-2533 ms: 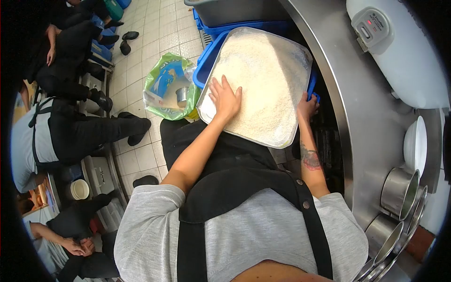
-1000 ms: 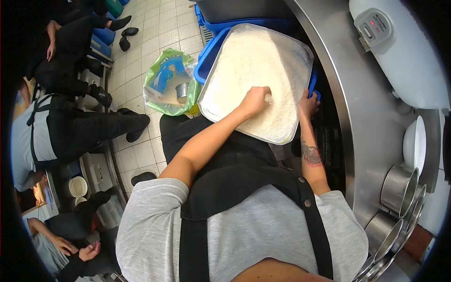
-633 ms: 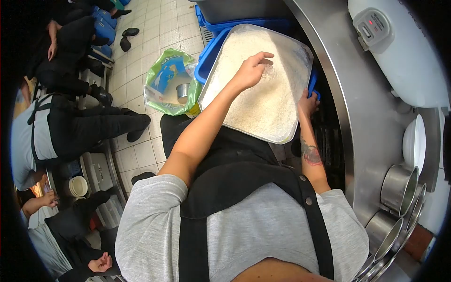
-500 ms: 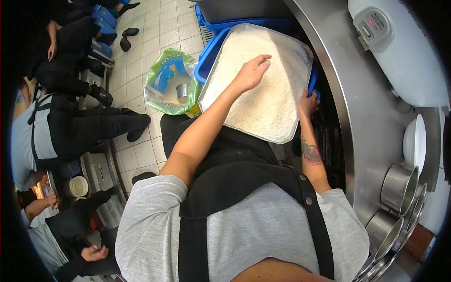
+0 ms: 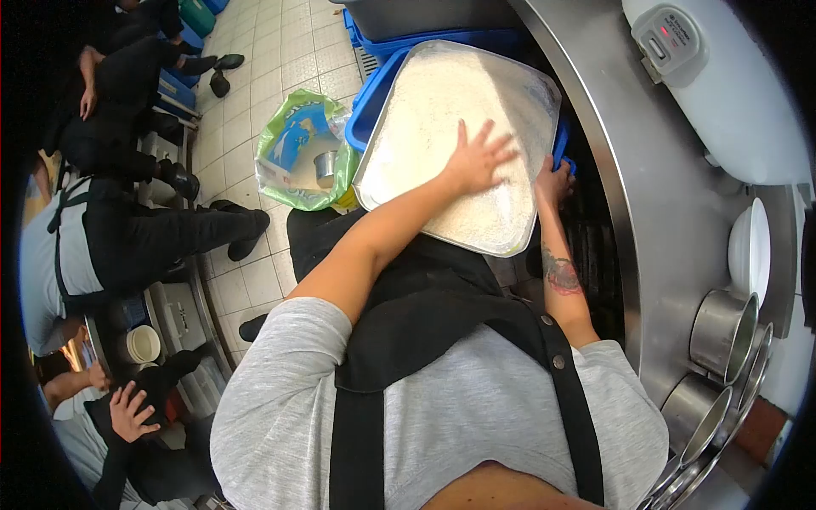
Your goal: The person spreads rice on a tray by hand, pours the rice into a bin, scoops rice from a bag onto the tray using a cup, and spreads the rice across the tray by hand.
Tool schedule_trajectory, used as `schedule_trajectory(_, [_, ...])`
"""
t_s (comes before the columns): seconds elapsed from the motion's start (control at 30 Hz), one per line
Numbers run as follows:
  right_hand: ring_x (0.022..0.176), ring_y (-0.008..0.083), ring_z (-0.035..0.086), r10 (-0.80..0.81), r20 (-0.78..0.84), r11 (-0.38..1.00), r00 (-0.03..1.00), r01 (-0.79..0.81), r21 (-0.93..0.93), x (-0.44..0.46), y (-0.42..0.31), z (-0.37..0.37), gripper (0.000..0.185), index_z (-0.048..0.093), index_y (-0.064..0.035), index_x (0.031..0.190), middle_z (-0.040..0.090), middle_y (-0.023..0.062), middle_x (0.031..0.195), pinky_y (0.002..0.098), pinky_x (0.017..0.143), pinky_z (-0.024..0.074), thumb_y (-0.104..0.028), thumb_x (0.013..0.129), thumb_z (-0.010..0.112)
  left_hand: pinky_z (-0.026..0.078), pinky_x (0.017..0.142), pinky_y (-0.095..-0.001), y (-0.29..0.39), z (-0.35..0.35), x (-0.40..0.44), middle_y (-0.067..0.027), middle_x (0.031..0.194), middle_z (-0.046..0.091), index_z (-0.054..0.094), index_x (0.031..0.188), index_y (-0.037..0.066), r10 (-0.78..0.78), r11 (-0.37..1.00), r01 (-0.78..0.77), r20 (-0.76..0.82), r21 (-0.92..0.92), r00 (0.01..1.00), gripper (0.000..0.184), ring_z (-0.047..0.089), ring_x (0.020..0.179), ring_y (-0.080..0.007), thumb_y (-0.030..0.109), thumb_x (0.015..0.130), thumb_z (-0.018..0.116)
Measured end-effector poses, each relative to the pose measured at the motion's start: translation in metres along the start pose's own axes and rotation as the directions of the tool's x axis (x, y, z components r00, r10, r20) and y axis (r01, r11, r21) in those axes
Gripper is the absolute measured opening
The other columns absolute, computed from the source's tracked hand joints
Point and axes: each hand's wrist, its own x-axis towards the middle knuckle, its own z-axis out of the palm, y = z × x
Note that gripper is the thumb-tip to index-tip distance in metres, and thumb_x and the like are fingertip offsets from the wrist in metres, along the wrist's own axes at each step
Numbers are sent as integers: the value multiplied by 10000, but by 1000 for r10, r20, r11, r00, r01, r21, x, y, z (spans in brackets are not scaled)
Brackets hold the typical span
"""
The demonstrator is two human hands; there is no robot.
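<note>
A clear-walled tub (image 5: 399, 208) full of white rice grains (image 5: 425, 110) sits tilted within or on a blue bin (image 5: 364, 110). My left hand (image 5: 482, 163) is spread flat over the rice, its fingers apart and nothing held; whether the palm touches the grains I cannot tell. At the right side of the tub, my right hand (image 5: 554, 180) curls round the blue bin's edge, with part of its fingers hidden. On the floor to the left stands an open green and blue rice bag (image 5: 285, 191) with a metal cup (image 5: 325, 168) inside.
A steel counter (image 5: 595, 93) curves along the right, bearing a white rice cooker (image 5: 714, 102), a white bowl (image 5: 748, 255) and steel pots (image 5: 721, 336). A grey bin (image 5: 433, 19) stands ahead. Other people in dark trousers (image 5: 170, 225) are at the left, beside a tiled floor (image 5: 242, 149).
My left hand has moved down and right over the rice, its fingers spreading apart. My right hand keeps its place. At lower left, another person's hand has risen and opened.
</note>
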Motion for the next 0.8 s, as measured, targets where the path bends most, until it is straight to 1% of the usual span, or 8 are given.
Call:
schedule_trajectory(0.1, [1255,459,360,11,-18,1000,1000,-11,-8,3,-1,1,576,490,-176,1313,403,196,1368,650,974,321,-550,876,518,254,1005,-697,-35,23,16,-52,1418,420,527,1284,189,-213,973,198,-142,-115,967,419,348,1320,-356,393,920,488])
schedule_trajectory(0.2, [1255,465,356,-3,-34,1000,999,3,1,10,6,9,573,488,-176,1314,400,195,1370,662,974,315,-545,877,521,422,894,-589,-55,18,6,-109,1165,565,611,1074,115,-375,916,346,-126,-203,918,229,521,1091,-359,199,880,525])
schedule_trajectory(0.33, [1257,473,346,11,-1,1000,1000,-11,16,2,-4,2,584,465,-144,1328,385,212,1369,647,969,330,-522,887,523,498,713,-485,-37,16,-18,-220,931,576,582,902,32,-433,866,351,-181,-357,883,119,590,822,-416,93,804,555])
schedule_trajectory(0.4, [1244,470,365,11,11,1000,1000,-11,-7,-2,-5,-3,590,463,-138,1329,387,216,1361,613,976,347,-524,886,521,492,742,-488,-23,10,-25,-244,887,599,587,872,16,-409,822,338,-64,-459,910,104,607,824,-428,51,778,562])
schedule_trajectory(0.47, [1266,463,349,27,9,1000,1000,-27,2,2,0,2,587,462,-179,1336,377,186,1391,677,966,307,-548,882,511,509,758,-470,-12,0,-27,-252,865,638,608,912,6,-358,798,311,9,-516,934,165,631,848,-410,59,757,582])
schedule_trajectory(0.57, [1277,457,343,16,2,1000,1000,-16,-6,9,6,6,579,464,-207,1337,375,167,1404,703,963,293,-561,881,502,502,785,-461,-7,-29,-7,-276,882,643,624,957,1,-413,701,316,-2,-640,911,201,633,873,-412,54,767,585])
schedule_trajectory(0.7, [1268,454,354,31,-6,999,999,-32,-16,1,-3,-1,566,472,-221,1329,386,166,1395,694,964,301,-561,877,504,491,869,-417,-18,-103,11,-261,994,646,622,1077,15,-370,673,173,-125,-719,921,305,628,977,-386,-4,787,530])
schedule_trajectory(0.8, [1281,459,328,5,8,1000,1000,-5,26,-1,-3,-3,593,467,-157,1320,373,203,1385,706,958,281,-535,869,535,474,924,-384,-28,-137,18,-229,1093,642,594,1168,31,-320,637,78,-170,-767,932,400,609,1073,-347,-52,793,481])
